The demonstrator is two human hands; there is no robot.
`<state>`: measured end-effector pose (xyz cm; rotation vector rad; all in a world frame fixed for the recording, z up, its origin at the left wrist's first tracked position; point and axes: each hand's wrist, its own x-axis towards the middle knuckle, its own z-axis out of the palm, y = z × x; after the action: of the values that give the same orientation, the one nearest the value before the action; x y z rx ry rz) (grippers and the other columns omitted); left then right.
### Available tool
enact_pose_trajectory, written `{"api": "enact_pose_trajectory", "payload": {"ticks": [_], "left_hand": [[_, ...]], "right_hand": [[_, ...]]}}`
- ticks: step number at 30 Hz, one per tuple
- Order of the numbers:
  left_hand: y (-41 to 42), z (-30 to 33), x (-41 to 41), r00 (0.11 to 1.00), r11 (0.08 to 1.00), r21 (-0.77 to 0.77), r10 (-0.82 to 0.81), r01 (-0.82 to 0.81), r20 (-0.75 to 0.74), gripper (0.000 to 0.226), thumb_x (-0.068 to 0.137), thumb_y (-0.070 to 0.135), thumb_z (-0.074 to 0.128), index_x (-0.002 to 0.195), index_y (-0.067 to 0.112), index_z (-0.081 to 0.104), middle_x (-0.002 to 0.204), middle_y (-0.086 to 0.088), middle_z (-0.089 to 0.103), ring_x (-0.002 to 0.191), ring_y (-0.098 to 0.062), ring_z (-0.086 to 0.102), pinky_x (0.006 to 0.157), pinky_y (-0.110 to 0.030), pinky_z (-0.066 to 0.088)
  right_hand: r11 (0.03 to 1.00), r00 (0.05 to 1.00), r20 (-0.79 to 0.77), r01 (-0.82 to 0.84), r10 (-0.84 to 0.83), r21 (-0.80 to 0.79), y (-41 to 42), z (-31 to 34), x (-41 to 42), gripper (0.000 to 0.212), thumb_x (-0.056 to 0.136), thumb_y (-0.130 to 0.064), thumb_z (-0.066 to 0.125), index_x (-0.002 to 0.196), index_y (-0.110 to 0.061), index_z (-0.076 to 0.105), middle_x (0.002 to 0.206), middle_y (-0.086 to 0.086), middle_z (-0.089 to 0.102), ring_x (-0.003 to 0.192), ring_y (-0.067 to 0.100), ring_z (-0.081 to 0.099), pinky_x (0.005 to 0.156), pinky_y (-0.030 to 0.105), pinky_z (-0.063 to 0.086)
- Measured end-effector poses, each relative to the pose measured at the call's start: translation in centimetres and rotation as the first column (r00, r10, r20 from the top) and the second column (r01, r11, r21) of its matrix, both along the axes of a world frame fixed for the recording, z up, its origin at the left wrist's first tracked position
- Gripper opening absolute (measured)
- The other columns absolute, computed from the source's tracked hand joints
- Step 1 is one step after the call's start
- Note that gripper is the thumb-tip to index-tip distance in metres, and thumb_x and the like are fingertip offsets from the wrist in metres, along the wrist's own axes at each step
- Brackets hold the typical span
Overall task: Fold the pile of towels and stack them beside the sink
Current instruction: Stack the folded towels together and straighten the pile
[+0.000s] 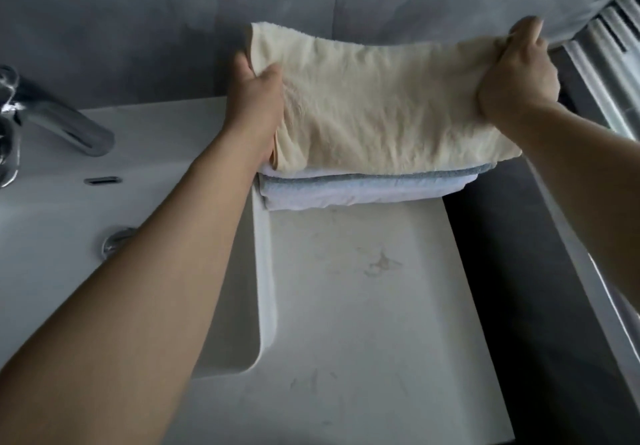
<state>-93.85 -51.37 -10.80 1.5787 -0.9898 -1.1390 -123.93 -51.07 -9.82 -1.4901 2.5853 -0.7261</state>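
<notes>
Head view: left hand (254,98) and right hand (516,73) each grip the cream towel (381,108) ends, keeping it flat over the folded stack (363,191) beside the sink (52,209).

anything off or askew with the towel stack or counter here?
Mostly tidy. The cream towel, gripped at both ends by the left hand and right hand, sits wrinkled and skewed over the white and blue towels. The counter shows faint brownish smudges. Nothing spilled or damaged.
</notes>
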Motion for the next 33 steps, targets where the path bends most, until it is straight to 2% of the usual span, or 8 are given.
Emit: {"api": "enact_pose_trajectory", "payload": {"ticks": [8,12,14,16,19,26,30,33], "left_hand": [[-2.8,-3.1,0.2,0.868,0.991,0.113,-0.116,0.069,0.483,0.048,0.1,0.029,0.042,0.144,0.01,0.037,0.144,-0.011,0.05,0.127,-0.031,0.051,0.103,-0.036,0.043],[0.2,-1.9,-1.7,0.352,0.976,-0.133,0.065,0.172,0.934,0.061,0.092,0.019,0.051,0.15,0.011,0.031,0.147,-0.018,0.041,0.129,-0.039,0.045,0.099,-0.046,0.041],[1.4,-2.1,-3.2,0.272,0.914,-0.177,0.077,0.366,0.959,0.061,0.092,0.025,0.048,0.151,0.012,0.035,0.153,-0.018,0.036,0.136,-0.04,0.038,0.112,-0.049,0.033],[1.9,-3.3,-4.0,0.205,0.848,-0.036,-0.086,0.529,0.975,0.06,0.098,0.036,0.04,0.153,0.015,0.033,0.161,-0.011,0.027,0.148,-0.033,0.024,0.121,-0.049,0.016],[1.3,-5.7,-3.1,0.094,0.824,0.178,-0.269,0.539,0.959,0.063,0.102,0.051,0.027,0.159,0.026,0.014,0.167,0.0,0.007,0.154,-0.022,0.002,0.123,-0.042,-0.004],[1.1,-5.7,-1.7,0.07,0.848,0.187,-0.254,0.495,0.965,0.067,0.101,0.053,0.019,0.16,0.021,0.01,0.168,-0.003,0.003,0.154,-0.023,-0.004,0.123,-0.046,-0.008],[4.9,-4.5,2.1,0.243,0.9,-0.008,-0.109,0.435,0.964,0.065,0.1,0.042,0.031,0.154,0.008,0.028,0.164,-0.014,0.017,0.152,-0.033,0.01,0.122,-0.051,0.002],[9.9,-4.3,6.4,0.366,0.942,-0.089,-0.038,0.325,0.93,0.058,0.101,0.035,0.039,0.149,0.001,0.037,0.157,-0.02,0.031,0.147,-0.039,0.024,0.12,-0.054,0.012]], "right_hand": [[0.988,0.999,-0.036,-0.008,0.013,0.156,-2.0,-4.6,-0.5,0.036,0.098,-0.025,0.026,0.129,-0.013,0.04,0.137,0.015,0.041,0.117,0.041,0.048,0.085,0.044,0.036],[0.99,0.972,-0.219,-0.064,0.09,0.126,-0.6,-4.7,1.6,0.062,0.095,-0.038,0.03,0.152,-0.012,0.021,0.16,0.015,0.012,0.147,0.036,0.01,0.119,0.047,0.001],[0.941,0.913,-0.243,-0.296,0.329,0.163,0.8,-5.4,4.4,0.067,0.097,-0.046,0.025,0.154,-0.014,0.014,0.163,0.011,0.006,0.149,0.03,0.003,0.118,0.045,-0.006],[0.86,0.855,-0.147,-0.464,0.498,0.213,2.0,-6.5,6.5,0.066,0.098,-0.05,0.02,0.155,-0.018,0.015,0.163,0.005,0.008,0.15,0.024,0.004,0.121,0.043,-0.004],[0.827,0.836,-0.098,-0.507,0.541,0.241,1.8,-7.4,6.3,0.064,0.098,-0.056,0.015,0.155,-0.028,0.013,0.163,-0.002,0.007,0.15,0.018,0.003,0.12,0.039,-0.005],[0.825,0.866,-0.098,-0.425,0.49,0.373,1.6,-6.4,6.3,0.064,0.099,-0.053,0.009,0.156,-0.025,0.002,0.163,0.001,-0.005,0.149,0.016,-0.01,0.12,0.042,-0.012],[0.886,0.889,-0.099,-0.426,0.447,0.184,5.2,-4.3,9.4,0.061,0.101,-0.039,0.027,0.153,-0.009,0.021,0.162,0.012,0.012,0.149,0.028,0.008,0.121,0.045,-0.001],[0.827,0.826,-0.09,-0.56,0.556,-0.036,9.7,-3.6,14.2,0.051,0.099,-0.026,0.041,0.145,-0.005,0.039,0.154,0.014,0.034,0.143,0.029,0.028,0.12,0.047,0.015]]}}
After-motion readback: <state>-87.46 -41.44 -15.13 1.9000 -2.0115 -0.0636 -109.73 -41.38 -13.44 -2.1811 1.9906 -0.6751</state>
